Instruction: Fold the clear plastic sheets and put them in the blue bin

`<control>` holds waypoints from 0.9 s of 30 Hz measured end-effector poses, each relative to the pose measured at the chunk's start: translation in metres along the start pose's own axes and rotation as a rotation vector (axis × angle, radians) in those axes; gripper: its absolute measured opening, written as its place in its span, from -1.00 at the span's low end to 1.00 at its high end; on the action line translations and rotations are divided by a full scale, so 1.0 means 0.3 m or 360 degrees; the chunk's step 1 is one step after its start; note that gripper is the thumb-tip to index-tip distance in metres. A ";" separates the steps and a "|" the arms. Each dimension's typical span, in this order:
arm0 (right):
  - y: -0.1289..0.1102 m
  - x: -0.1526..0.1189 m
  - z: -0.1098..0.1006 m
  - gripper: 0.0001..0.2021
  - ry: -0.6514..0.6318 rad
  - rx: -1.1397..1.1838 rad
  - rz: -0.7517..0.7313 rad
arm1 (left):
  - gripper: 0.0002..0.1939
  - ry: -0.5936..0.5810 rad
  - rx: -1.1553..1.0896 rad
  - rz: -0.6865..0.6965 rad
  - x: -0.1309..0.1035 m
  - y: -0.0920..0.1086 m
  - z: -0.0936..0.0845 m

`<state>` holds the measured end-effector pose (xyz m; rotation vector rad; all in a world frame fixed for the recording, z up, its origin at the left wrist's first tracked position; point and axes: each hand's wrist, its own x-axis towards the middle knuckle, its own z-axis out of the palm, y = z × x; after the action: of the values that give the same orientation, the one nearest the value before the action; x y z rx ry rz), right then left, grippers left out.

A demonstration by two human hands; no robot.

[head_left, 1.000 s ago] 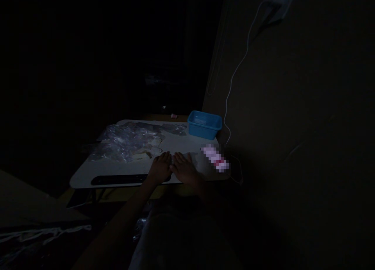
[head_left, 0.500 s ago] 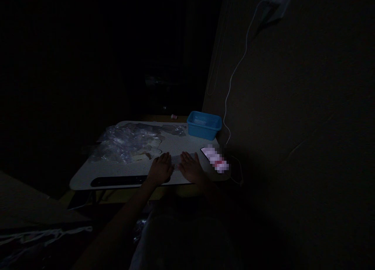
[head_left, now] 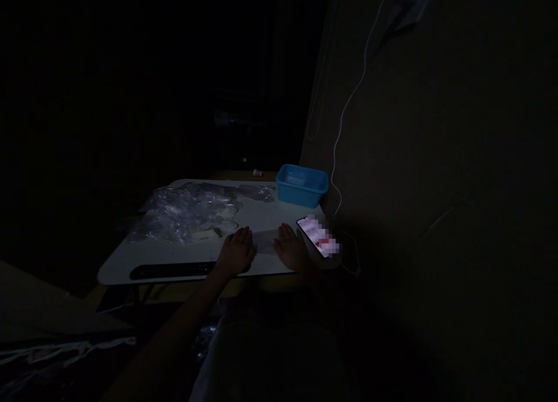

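My left hand (head_left: pixel 238 252) lies flat, fingers stretched forward, at the left end of a thin clear plastic sheet or bag (head_left: pixel 264 243) on the small white table (head_left: pixel 257 213). At the sheet's right end rests my right hand (head_left: pixel 290 248), palm down with its fingers out. Neither hand grips anything. The dim light leaves the sheet's exact kind unclear. Left of my hands spreads a heap of crumpled clear plastic bags (head_left: pixel 187 210).
A blue plastic basin (head_left: pixel 302 187) stands at the table's back right corner. Close to my right hand lies a lit phone (head_left: pixel 317 236). A white cable (head_left: pixel 341 123) runs down the wall. Along the front edge is a black slot (head_left: pixel 174 270). Beyond the table lies a small cup-like item (head_left: pixel 257 173).
My right hand has slid to the right, away from my left hand, so more of the clear plastic shows between them. My left hand stays nearly in place.
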<state>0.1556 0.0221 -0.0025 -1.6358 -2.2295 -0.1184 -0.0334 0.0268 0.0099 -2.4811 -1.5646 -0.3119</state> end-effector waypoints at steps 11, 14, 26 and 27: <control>-0.014 -0.002 -0.009 -0.44 0.0031 -0.0075 0.0165 | -0.50 -0.0020 0.0037 0.0023 -0.002 0.004 -0.010; -0.021 -0.001 -0.018 -0.43 -0.0001 -0.0099 0.0215 | -0.50 -0.0030 0.0047 0.0020 -0.002 0.006 -0.014; -0.022 0.004 -0.018 -0.43 -0.0036 -0.0170 0.0331 | -0.53 -0.0008 0.0020 0.0002 -0.002 0.004 -0.009; -0.022 0.004 -0.019 -0.43 -0.0031 -0.0174 0.0326 | -0.53 -0.0002 0.0011 0.0001 -0.002 0.003 -0.008</control>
<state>0.1504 0.0193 0.0042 -1.9206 -2.0873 -0.1732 -0.0329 0.0253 0.0120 -2.4771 -1.5629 -0.3046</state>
